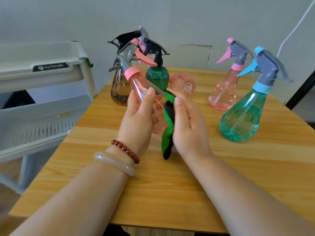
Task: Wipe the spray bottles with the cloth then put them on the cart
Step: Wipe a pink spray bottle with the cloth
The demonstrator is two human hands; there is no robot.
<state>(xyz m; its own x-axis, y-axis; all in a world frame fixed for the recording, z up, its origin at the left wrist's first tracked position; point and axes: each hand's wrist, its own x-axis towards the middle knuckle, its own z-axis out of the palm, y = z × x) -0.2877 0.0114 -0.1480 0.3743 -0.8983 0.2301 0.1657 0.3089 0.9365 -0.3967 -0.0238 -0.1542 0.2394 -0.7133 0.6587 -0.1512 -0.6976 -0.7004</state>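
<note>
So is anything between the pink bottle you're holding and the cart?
Nothing visible. The clear pink plastic spray bottle, between left hand and the right hand's green-and-black cloth, has free space leftward to the white plastic cart; the brown spray bottle stands farther back.

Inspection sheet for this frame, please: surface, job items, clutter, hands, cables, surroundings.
Surface: wooden table, bottles standing at its far side.
Job's things: held bottle, pink, off the table; green-black cloth against it; teal bottle, pink bottle, green bottle and brown bottle upright; tipped bottle on its side; cart at left.
Clutter: nothing seen.
Hands: left hand grips held bottle; right hand holds cloth to it.
Cables: white cable on the wall, upper right.
Surroundings: grey wall; bracelets on left wrist.
</note>
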